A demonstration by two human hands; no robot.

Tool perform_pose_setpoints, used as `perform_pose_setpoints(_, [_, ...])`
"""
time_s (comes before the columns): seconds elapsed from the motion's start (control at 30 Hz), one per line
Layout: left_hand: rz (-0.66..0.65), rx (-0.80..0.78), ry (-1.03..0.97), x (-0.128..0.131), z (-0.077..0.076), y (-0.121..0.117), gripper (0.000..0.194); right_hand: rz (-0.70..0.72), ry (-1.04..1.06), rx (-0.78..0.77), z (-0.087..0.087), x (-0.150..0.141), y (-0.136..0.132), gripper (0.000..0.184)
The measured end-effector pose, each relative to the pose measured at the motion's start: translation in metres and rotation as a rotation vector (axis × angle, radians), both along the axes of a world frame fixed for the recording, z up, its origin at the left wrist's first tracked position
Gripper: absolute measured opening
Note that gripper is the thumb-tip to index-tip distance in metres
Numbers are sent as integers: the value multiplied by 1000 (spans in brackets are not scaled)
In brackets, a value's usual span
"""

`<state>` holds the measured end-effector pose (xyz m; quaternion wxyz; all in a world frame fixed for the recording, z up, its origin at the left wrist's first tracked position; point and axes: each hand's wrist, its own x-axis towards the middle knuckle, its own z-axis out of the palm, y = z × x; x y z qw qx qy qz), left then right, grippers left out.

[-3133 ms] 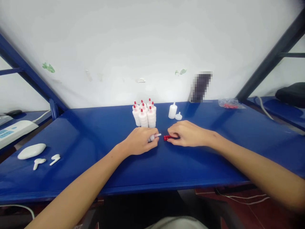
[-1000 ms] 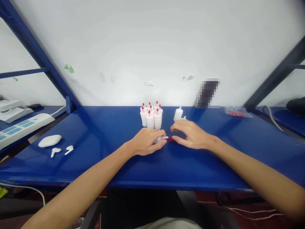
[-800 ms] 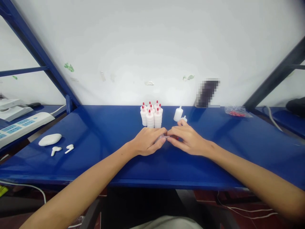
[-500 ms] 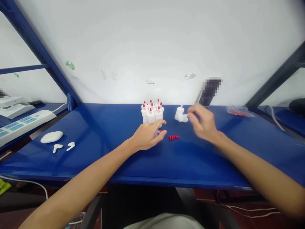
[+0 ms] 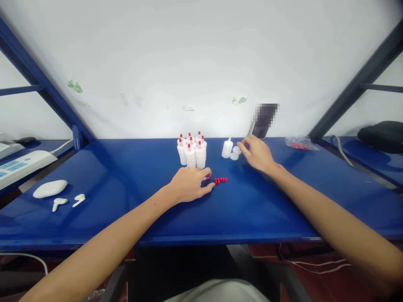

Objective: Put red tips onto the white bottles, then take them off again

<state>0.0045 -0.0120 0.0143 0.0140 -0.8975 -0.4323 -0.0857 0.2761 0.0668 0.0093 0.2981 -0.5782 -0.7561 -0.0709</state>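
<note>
My left hand (image 5: 188, 184) rests on the blue table (image 5: 126, 201), fingers curled round a small white bottle whose red tip (image 5: 207, 178) pokes out to the right. A short row of red caps (image 5: 221, 180) lies just right of that tip. My right hand (image 5: 256, 153) is stretched to the back of the table, fingertips pinched at a small white piece (image 5: 236, 150) beside an uncapped white bottle (image 5: 227, 148). A cluster of several white bottles with red caps (image 5: 192, 152) stands behind my left hand.
A white earbud case (image 5: 50, 188) and two earbuds (image 5: 67, 201) lie at the left. A power strip (image 5: 22, 163) sits on the left shelf. A clear bag of red caps (image 5: 298, 143) lies at the back right, near a blurred dark object (image 5: 264, 119) against the wall.
My right hand left the red caps and the bottle's tip, and reached back right to the white pieces by the uncapped bottle. The bottle in my left hand now shows a red tip.
</note>
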Motion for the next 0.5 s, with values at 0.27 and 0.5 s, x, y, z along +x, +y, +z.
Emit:
perform_pose_setpoints(0.27, [34,44,31,5,-3,-2,31,-59,-18,-242,1,-2,-4,23])
perform_pose_setpoints(0.5, [19,58,11,6,-5,1,31,-58,7,-238,-4,-1,-1,18])
